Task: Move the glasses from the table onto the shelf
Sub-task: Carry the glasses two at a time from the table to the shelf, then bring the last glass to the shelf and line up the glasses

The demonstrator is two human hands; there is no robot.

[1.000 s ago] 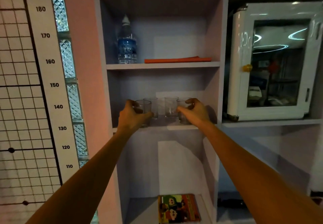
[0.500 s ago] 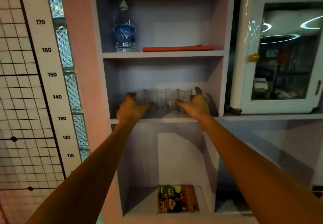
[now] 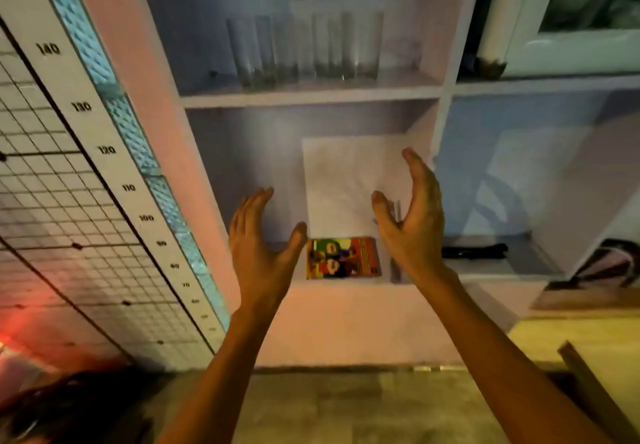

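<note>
- Nearest me, both my grips are wide and hold nothing: my left hand (image 3: 259, 256) with the palm turned inward, my right hand (image 3: 412, 225) mirroring it, fingers curved as if round a tumbler.
- Between and just beyond them lies a bright, glossy picture book (image 3: 343, 258), flat on the bottom board of the unit.
- The glasses (image 3: 304, 49) stand above and beyond both hands, a tight row on the pale shelf (image 3: 311, 97), upright, long axes vertical.
- They read as clear, smooth, straight-walled tumblers with thick bases; motion blur smears them, so I would guess four but cannot count for sure.
- The row sits about midway between my hands, neither plainly nearer.
- No glass is in either grip, and I judge this load delivered; any more would lie back toward the yellowish tabletop (image 3: 571, 339) at my lower right, behind my reach.
</note>
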